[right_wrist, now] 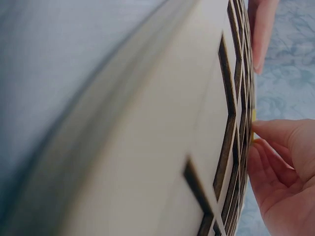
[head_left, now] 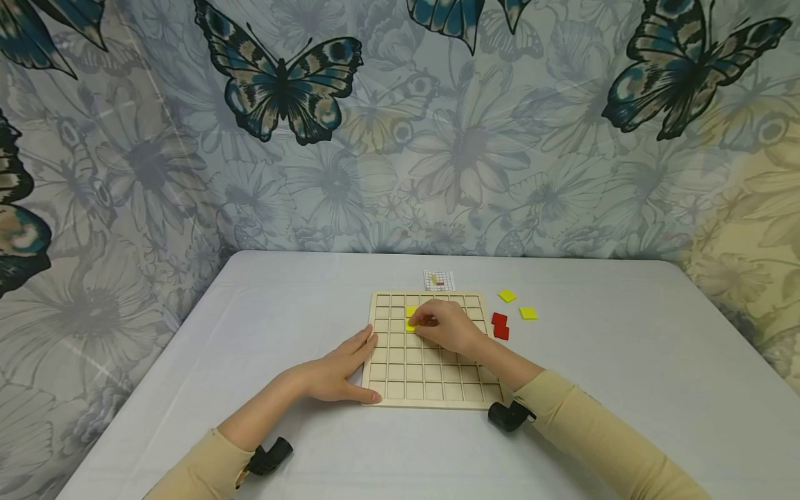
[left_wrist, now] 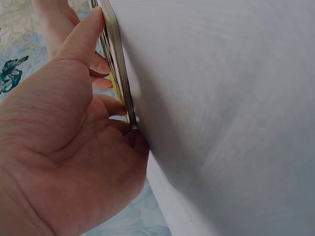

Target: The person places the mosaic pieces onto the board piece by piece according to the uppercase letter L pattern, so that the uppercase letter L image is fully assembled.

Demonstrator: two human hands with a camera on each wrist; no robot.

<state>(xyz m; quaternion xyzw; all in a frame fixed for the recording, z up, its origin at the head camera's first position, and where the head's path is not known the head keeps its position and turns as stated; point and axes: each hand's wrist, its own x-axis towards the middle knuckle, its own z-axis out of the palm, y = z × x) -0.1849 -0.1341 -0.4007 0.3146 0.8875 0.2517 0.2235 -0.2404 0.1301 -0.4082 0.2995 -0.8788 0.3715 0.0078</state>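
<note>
A light wooden grid board [head_left: 431, 380] lies on the table, its surface divided into square cells. Along its left edge my left hand [head_left: 340, 367] rests with fingers extended, thumb at the near left corner. Over the upper left part of the board, my right hand [head_left: 448, 326] pinches a yellow square tile [head_left: 410, 326] between thumb and fingertips, down at the grid. Directly beyond it another yellow tile [head_left: 410, 310] sits in a cell. The right wrist view shows the fingertips close together on a thin yellow edge [right_wrist: 253, 139] at the board's surface.
Right of the board lie two red tiles [head_left: 500, 326] and, farther back, two loose yellow tiles [head_left: 528, 313]. A small printed pattern card [head_left: 439, 280] lies behind the board. White cloth [head_left: 600, 361] covers the table, with a butterfly-patterned backdrop [head_left: 469, 153] behind.
</note>
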